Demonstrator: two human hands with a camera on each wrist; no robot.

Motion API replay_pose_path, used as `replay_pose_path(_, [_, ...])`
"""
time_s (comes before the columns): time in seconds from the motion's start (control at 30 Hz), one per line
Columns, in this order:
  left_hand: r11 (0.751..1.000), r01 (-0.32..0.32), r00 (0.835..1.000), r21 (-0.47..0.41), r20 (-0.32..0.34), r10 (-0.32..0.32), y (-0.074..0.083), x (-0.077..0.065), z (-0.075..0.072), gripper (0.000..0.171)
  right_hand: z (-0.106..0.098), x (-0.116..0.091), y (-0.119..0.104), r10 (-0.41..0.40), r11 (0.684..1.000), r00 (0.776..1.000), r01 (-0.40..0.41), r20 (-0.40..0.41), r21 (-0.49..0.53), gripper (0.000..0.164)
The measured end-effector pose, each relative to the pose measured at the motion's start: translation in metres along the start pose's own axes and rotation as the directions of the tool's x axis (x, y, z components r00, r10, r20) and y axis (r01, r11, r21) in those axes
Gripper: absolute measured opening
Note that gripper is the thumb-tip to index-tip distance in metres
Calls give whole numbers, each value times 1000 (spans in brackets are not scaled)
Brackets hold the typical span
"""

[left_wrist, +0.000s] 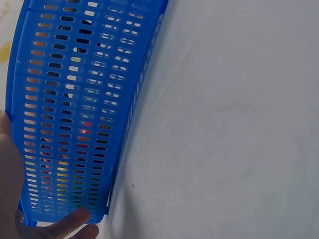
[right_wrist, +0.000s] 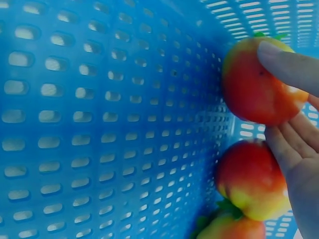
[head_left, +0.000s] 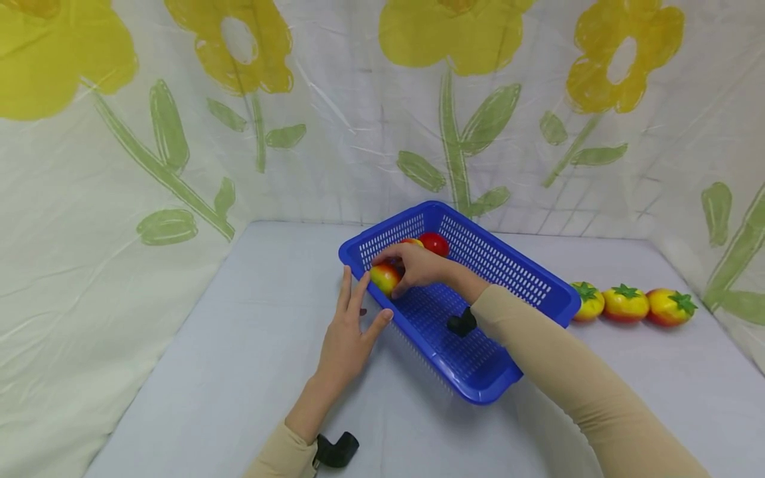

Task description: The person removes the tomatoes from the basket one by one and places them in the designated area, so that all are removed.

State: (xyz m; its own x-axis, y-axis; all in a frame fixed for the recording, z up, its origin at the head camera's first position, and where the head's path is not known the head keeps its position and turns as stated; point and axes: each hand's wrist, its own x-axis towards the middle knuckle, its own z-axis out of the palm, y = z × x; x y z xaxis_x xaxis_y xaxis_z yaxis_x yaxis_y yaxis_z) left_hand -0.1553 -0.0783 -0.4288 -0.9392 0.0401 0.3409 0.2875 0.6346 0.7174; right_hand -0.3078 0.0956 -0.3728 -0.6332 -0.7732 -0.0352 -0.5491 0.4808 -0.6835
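My right hand [head_left: 423, 267] reaches into a blue perforated plastic basket [head_left: 478, 393] and grips a red-and-yellow fruit [head_left: 382, 279] with a green leafy top, near the basket's far left end. In the right wrist view, the thumb lies on this fruit [right_wrist: 249, 89] and the fingers are beneath it. Beside it in the basket are two more fruits, one mostly red [head_left: 434, 243] and one partly hidden behind the hand. My left hand [head_left: 345, 342] is at the basket's left rim, fingers extended and thumb spread. In the left wrist view, fingers [left_wrist: 75, 223] lie at the basket's end.
Three similar fruits stand in a row, a left one [head_left: 587, 302], a middle one [head_left: 625, 304] and a right one [head_left: 671, 307], on the pale table [head_left: 227, 345] right of the basket. A flower-painted curtain [head_left: 335, 133] hangs behind. The basket sits diagonally.
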Motion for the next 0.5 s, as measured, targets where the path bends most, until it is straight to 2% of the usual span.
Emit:
replay_pose_path(0.27, [1000,-6,1000,-7,-1,6,-1,0,0,73,-7,-2,1,-33,994,999,31,15,107,59])
replay_pose_path(0.5, [1000,2,1000,-6,-1,-2,0,0,0,74,-12,-5,2,-31,986,999,33,-15,162,65])
